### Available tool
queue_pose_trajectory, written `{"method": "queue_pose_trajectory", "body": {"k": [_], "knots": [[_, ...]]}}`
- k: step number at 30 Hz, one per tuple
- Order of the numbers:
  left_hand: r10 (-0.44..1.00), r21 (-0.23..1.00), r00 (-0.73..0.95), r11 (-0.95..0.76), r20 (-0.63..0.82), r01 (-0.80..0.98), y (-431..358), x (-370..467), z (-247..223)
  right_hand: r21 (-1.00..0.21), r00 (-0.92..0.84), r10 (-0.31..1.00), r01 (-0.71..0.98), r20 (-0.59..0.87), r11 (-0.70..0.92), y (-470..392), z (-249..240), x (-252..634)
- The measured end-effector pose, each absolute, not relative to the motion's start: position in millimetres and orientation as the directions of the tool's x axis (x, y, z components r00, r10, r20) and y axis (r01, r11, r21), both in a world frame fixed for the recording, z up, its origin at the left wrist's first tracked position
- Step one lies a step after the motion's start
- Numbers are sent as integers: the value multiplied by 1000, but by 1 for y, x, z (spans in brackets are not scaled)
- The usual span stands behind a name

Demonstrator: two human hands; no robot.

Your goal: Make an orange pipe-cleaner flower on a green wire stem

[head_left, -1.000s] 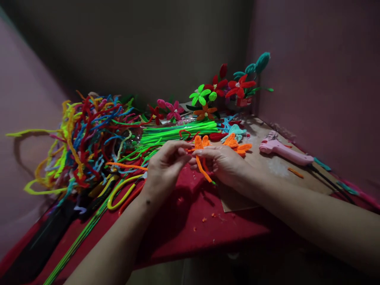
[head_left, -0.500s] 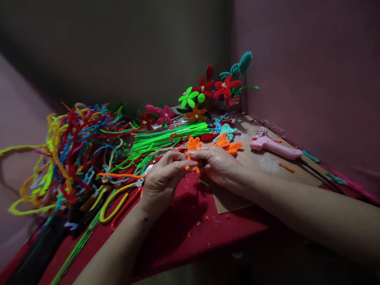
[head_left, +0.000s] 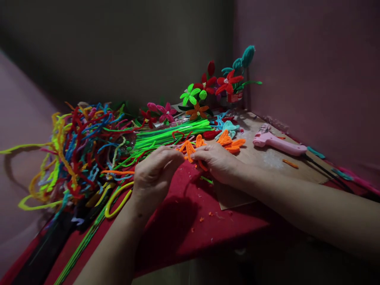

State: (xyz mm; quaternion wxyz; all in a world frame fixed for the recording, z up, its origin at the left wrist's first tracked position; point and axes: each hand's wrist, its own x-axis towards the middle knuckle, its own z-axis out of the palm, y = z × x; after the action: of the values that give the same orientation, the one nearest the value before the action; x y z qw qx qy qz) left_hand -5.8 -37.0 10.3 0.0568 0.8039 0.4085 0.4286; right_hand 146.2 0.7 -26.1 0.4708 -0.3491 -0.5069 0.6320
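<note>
Over on the left, a tangled heap of fuzzy stems (head_left: 74, 152) sprawled in every colour, a yellow handle (head_left: 107, 209) near it! Bright green stems (head_left: 175, 132) lay bundled mid-scene, a lime flower (head_left: 190, 94) and red flower (head_left: 229, 81) beyond, and rightward (what a pink!) a glue gun (head_left: 280, 143) rested on brown board (head_left: 258, 162).

No readable text, no legible labels, brands, numbers or signs

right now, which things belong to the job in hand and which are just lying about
Apparently in use:
- orange petals, pinched in the right hand, left hand close by
- loose orange petals

Apparently lying about:
- pink glue gun
- green pipe cleaners
- tangled pile
- red flowers
</note>
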Motion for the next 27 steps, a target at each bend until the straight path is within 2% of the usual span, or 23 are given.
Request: {"method": "queue_pose_trajectory", "body": {"k": [4,7,11,20,27], "knots": [[629,76,494,-660,600,747,-33,-9,6,-982,-334,940,-189,73,9,3,-31,147],[634,-41,526,-616,566,787,-31,-8,0,-987,-349,930,-145,119,72,4,-32,148],[645,-65,520,-592,559,803,-31,-5,-5,-981,-321,929,-119,185,154,-2,-25,148],[671,21,445,-565,593,825,-35,4,-5,-928,-277,894,17,353,372,-7,-21,147],[650,-40,444,-538,616,842,-36,4,-4,-920,-264,896,65,357,385,-5,-24,148]]}}
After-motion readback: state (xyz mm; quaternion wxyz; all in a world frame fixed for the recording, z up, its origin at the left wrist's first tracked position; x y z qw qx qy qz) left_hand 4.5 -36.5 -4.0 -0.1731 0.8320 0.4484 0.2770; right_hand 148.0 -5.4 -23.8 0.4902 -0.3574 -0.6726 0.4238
